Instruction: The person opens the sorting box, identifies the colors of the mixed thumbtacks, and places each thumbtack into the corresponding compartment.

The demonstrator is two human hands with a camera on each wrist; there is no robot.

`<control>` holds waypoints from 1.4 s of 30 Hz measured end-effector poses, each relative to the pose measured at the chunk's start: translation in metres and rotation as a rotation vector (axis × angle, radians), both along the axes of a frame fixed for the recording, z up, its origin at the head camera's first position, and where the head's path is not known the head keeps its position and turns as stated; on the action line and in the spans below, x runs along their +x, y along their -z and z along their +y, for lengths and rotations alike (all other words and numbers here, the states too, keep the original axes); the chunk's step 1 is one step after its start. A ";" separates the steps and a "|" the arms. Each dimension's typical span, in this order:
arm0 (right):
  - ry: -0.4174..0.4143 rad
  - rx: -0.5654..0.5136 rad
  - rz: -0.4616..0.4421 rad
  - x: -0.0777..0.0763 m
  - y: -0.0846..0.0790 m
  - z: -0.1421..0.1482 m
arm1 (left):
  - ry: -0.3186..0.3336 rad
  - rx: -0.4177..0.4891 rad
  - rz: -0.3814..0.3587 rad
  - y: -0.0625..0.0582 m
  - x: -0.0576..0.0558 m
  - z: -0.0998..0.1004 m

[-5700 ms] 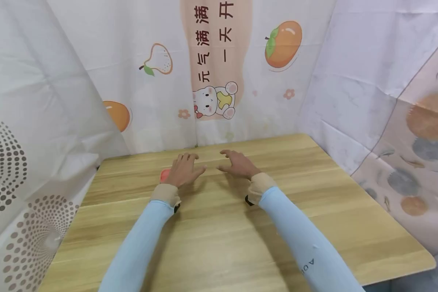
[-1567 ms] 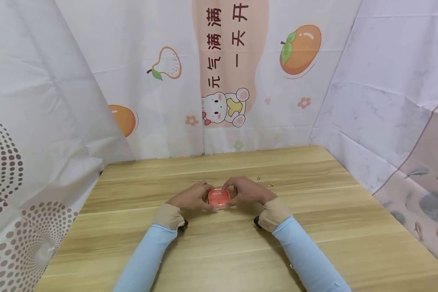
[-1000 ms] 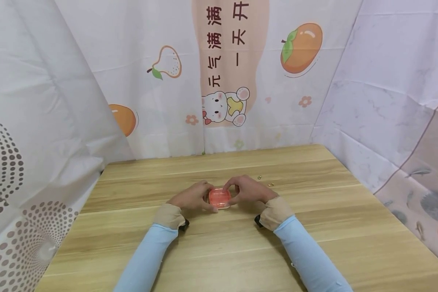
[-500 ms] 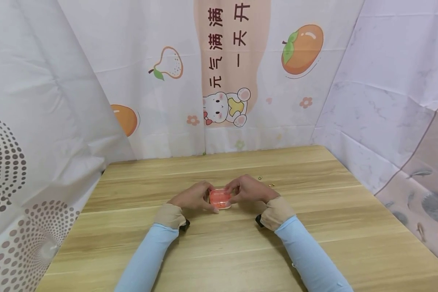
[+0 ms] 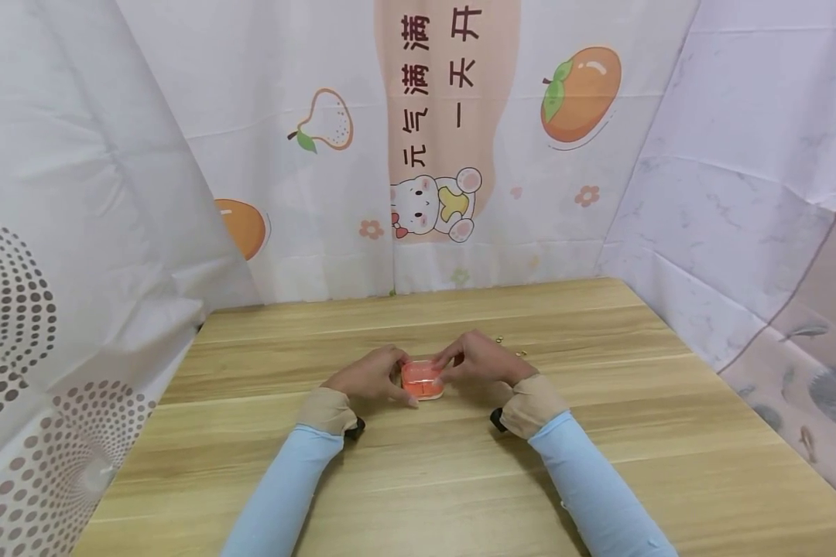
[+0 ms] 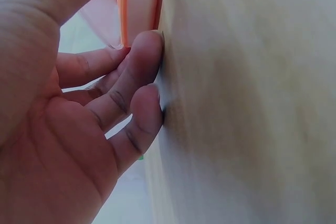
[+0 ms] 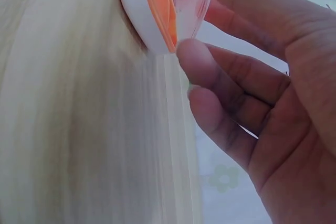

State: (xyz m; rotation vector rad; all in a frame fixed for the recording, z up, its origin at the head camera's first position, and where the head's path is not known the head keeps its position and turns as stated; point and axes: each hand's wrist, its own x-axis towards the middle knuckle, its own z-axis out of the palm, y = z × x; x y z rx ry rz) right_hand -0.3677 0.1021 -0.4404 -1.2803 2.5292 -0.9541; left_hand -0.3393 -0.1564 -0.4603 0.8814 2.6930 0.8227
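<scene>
A small box [image 5: 418, 385] with an orange inside, white outer wall and clear lid sits on the wooden table between both hands. My left hand [image 5: 371, 376] holds its left side, thumb at the near edge and fingers at the far one. In the left wrist view the box's side wall [image 6: 143, 1] rises beyond the fingertips, close to the tabletop. On the right, my right hand [image 5: 484, 360] pinches the clear lid [image 7: 190, 11]. The right wrist view shows that lid tilted up from the orange rim [image 7: 160, 9]. Dividers show faintly inside the box.
Small gold rings [image 5: 521, 353] lie behind the right hand, with another small ring-like piece [image 5: 498, 340] farther back. The wooden table [image 5: 418, 480] reaches back to a printed curtain [image 5: 320, 255], with more cloth hanging along both sides.
Earlier the hands were apart and the box lay behind the left hand; since then both hands grip it at the middle. Over the last second the right hand has tilted the clear lid up.
</scene>
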 end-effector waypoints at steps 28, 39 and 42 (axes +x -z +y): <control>0.032 -0.085 -0.111 -0.002 -0.002 0.003 | -0.024 0.004 -0.039 -0.002 0.001 0.001; 0.067 -0.110 -0.136 -0.001 -0.003 0.002 | -0.039 -0.012 -0.047 -0.004 0.003 0.002; 0.066 -0.121 -0.129 -0.002 -0.001 0.002 | -0.042 -0.011 -0.056 -0.003 0.002 0.002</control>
